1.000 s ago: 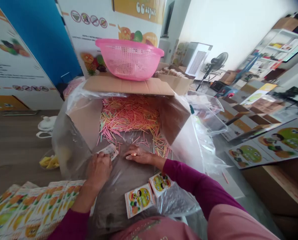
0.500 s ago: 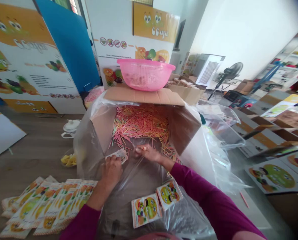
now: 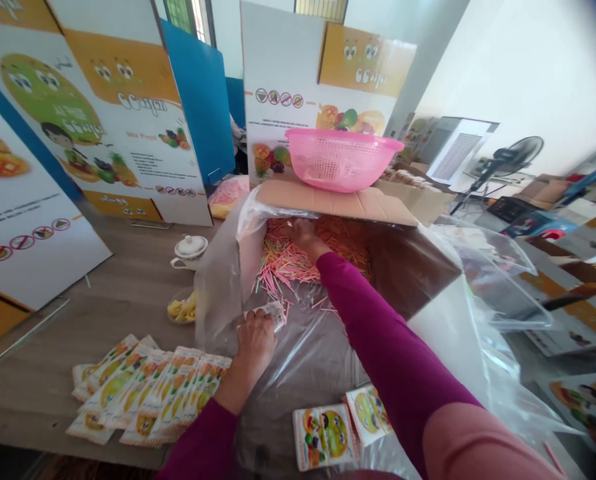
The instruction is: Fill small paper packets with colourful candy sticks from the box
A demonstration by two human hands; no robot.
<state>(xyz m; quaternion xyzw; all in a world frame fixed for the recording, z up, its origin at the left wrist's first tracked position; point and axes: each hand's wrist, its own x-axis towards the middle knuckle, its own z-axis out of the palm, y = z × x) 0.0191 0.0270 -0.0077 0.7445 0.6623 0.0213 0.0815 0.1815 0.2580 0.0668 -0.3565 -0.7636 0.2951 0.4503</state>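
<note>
My left hand (image 3: 258, 337) is closed on a small printed packet (image 3: 279, 316) at the front of an open cardboard box lying on its side (image 3: 411, 273). Deep inside that box, my right hand (image 3: 302, 232) reaches into a heap of thin candy-coloured sticks (image 3: 295, 267), mostly pink with some yellow and green. Its fingers are small and partly hidden there, so their grip does not show. Clear plastic sheeting (image 3: 298, 373) lines the box and spreads toward me. Two stacks of flat packets, one nearer (image 3: 325, 437) and one beside it (image 3: 368, 415), lie on the plastic below my right arm.
Plump printed packets (image 3: 153, 393) lie overlapped at the left. Behind them are a bowl of yellow pieces (image 3: 182, 309) and a lidded white pot (image 3: 190, 250). A pink basket (image 3: 343, 160) rests on the box's top flap. Clear bins (image 3: 508, 280) stand at the right.
My right hand has moved from the box's front to the heap of sticks further in. My left hand stays on the packet. The view has turned left.
</note>
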